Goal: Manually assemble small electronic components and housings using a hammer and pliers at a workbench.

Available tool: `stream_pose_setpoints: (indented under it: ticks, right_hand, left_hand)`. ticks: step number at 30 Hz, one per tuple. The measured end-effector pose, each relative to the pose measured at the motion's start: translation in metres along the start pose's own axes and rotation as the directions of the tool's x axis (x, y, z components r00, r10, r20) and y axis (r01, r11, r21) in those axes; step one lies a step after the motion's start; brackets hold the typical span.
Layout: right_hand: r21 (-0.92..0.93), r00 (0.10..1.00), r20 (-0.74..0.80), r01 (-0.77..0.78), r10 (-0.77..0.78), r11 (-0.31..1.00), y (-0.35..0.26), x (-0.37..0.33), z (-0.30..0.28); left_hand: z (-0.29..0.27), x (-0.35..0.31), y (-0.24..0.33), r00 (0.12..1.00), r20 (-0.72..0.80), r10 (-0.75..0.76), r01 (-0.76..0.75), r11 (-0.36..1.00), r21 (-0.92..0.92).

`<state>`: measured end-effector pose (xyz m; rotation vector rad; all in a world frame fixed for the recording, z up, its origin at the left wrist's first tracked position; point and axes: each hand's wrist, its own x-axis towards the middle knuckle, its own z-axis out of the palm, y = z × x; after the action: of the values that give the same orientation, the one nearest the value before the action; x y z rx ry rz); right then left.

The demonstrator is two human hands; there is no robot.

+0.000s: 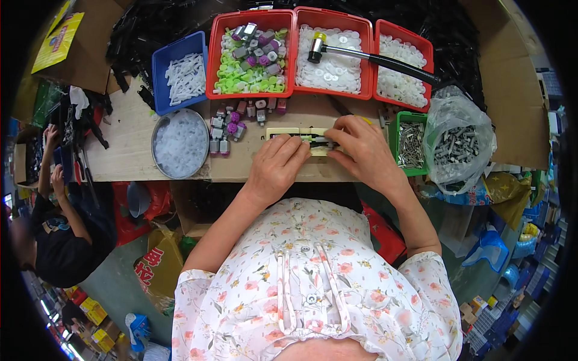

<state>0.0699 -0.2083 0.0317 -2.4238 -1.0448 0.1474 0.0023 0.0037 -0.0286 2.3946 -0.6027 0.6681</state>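
A cream block-like fixture (295, 130) lies on the table in front of me, with a slim black part (321, 140) set along it. A small pale green piece (308, 138) shows inside the black part. My left hand (275, 166) presses its bunched fingertips on the left half of the black part. At the right end, my right hand (368, 151) is closed, thumb and fingers pinched at the part; whatever lies between these fingertips is hidden. Just left of the fixture are several small grey motors with purple gears (233, 127).
Behind my hands stand a blue bin (159, 59) and red bins (211, 78) of small plastic parts. A hammer (379, 59) lies across two red bins. Left is a round metal bowl (158, 159); right are a green bin (394, 135) of metal pins and a plastic bag (486, 141). Another person (66, 234) works at left.
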Motion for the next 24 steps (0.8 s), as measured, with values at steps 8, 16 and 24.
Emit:
stream_pose_setpoints:
  ticks: [8, 16, 24]
  right_hand:
    - [0.165, 0.994, -0.111, -0.003, 0.022, 0.986, 0.01, -0.007, 0.011]
    - [0.095, 0.986, -0.167, 0.014, 0.002, 0.995, 0.016, -0.013, 0.018]
    - [0.289, 0.984, -0.153, -0.048, 0.096, 0.956, 0.022, -0.013, 0.019]
  left_hand:
    - [0.001, 0.014, 0.003, 0.994, -0.053, -0.1, 0.096, 0.993, -0.07]
    - [0.003, 0.016, -0.001, 0.997, 0.028, -0.073, 0.075, 0.994, -0.077]
    - [0.002, 0.02, 0.0, 0.998, 0.015, -0.068, 0.069, 0.994, -0.083]
